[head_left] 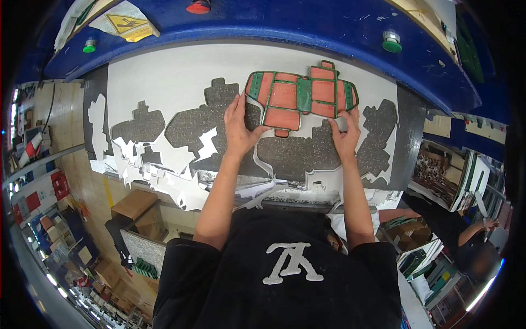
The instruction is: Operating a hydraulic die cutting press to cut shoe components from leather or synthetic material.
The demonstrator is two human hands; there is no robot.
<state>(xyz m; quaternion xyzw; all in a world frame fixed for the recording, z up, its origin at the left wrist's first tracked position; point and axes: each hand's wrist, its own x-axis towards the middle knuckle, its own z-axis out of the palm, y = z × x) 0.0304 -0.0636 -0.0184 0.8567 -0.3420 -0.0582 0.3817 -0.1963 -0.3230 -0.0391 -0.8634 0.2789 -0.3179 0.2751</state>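
A flat cutting die [282, 96] with red panels and green framing lies on a white sheet [175, 71], near its right end. My left hand [238, 129] holds the die's left side, fingers along the edge and thumb by the lower part. At the lower right edge, my right hand [346, 134] grips it with thumb and fingers. Left of and below the die, the sheet has several die-shaped openings that show a dark speckled surface [298, 153]. Thin strips of the white sheet remain between these openings, some close to my wrists.
Torn white scraps [170, 186] hang over the near edge. A blue machine beam [263, 27] spans the far side, with green buttons [391, 43] and a red knob [198, 6]. Cardboard boxes [136, 204] stand at lower left. Another person [457, 233] is at the right.
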